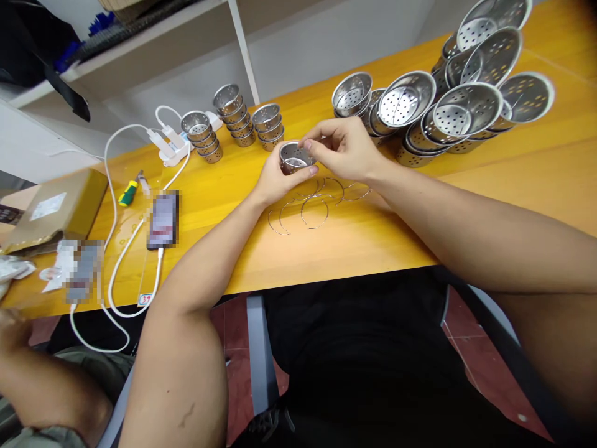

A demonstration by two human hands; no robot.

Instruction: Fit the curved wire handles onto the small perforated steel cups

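A small perforated metal cup (295, 163) is upright near the middle of the view. My left hand (276, 177) is wrapped round its left and near side, thumb along the front. My right hand (339, 149) is at the cup's right rim, with thumb and index finger pinched together; whatever lies between those fingertips is too small to make out. Several thin wire rings (314, 211), some of them open at one side, lie on the yellow table (364, 242) just in front of the hands.
Stacked small cups (241, 127) stand behind on the left, larger nested cups (454, 118) at the right. Further left are a power strip (171, 149), phone (163, 221), white cables, green screwdriver (127, 193) and cardboard box (60, 208). Another person's arm (51, 379) is at lower left.
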